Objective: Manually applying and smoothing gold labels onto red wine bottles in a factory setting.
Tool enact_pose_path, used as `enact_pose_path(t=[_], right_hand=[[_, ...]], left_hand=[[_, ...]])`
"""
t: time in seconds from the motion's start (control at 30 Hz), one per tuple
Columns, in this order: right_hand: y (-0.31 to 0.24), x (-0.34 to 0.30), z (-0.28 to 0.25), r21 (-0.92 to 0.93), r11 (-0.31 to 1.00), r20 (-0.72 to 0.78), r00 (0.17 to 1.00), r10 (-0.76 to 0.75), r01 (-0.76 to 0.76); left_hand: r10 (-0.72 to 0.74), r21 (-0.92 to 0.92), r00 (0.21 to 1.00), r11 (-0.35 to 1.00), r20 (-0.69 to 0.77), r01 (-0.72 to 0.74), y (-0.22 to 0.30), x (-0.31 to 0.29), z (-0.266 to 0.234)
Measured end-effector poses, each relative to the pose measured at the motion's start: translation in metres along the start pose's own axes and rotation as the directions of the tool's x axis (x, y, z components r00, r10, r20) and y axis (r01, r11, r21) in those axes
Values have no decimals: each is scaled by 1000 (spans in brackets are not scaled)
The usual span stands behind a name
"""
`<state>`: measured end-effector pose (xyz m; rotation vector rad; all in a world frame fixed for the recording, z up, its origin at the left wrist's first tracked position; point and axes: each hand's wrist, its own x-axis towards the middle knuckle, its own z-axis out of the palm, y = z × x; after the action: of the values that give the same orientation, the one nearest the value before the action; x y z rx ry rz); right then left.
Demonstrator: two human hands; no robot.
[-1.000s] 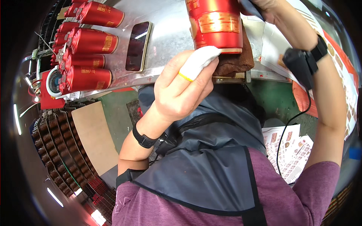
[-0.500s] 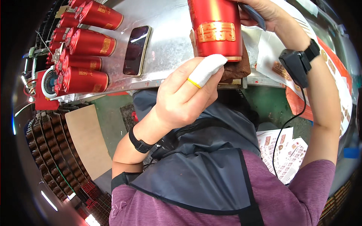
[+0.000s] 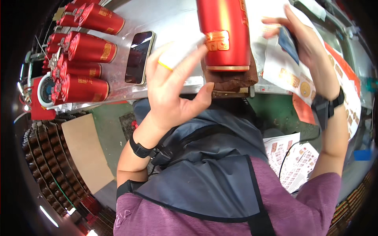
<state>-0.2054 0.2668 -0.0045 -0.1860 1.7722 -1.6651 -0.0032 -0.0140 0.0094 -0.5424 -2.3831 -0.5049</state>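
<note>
A red cylindrical canister [image 3: 225, 19] lies on a folded brown cloth [image 3: 234, 82], its top end cut off by the upper edge of the view. A raised gold label [image 3: 217, 41] sits low on its side, and part of another gold mark shows at its right. My left hand [image 3: 169, 98] is open at the canister's left, thumb spread; a white finger cover [image 3: 181, 51] wraps its fingers, whose tips are by the label. Whether they touch is blurred. To the right, my right hand [image 3: 313, 51] holds a thin, flat dark blue piece [image 3: 288, 45] against the palm, fingertips stretched out.
Several red canisters [image 3: 92, 47] lie in rows on the metal table at the left, by a small fan [image 3: 46, 89]. A phone [image 3: 139, 57] rests between them and my left hand. Sticker sheets [image 3: 291, 76] cover the table's right side; printed sheets [image 3: 289, 157] lie lower.
My left hand has moved left from the canister's lower end and opened. My right hand has drawn away rightward with the blue piece. The canister has turned, its gold label now further left.
</note>
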Motion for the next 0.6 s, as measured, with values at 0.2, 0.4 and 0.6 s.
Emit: enact_pose_path(t=[0.2, 0.4, 0.6], right_hand=[[24, -71, 22, 147, 988, -114, 993, -29, 46], [11, -103, 70, 120, 981, -216, 969, -123, 152], [-7, -109, 84, -356, 862, -244, 854, -459, 361]], left_hand=[[-317, -211, 930, 912, 187, 353, -18, -10, 36], [-279, -290, 959, 914, 54, 283, -29, -4, 56], [-184, -243, 983, 953, 15, 182, -22, 10, 34]])
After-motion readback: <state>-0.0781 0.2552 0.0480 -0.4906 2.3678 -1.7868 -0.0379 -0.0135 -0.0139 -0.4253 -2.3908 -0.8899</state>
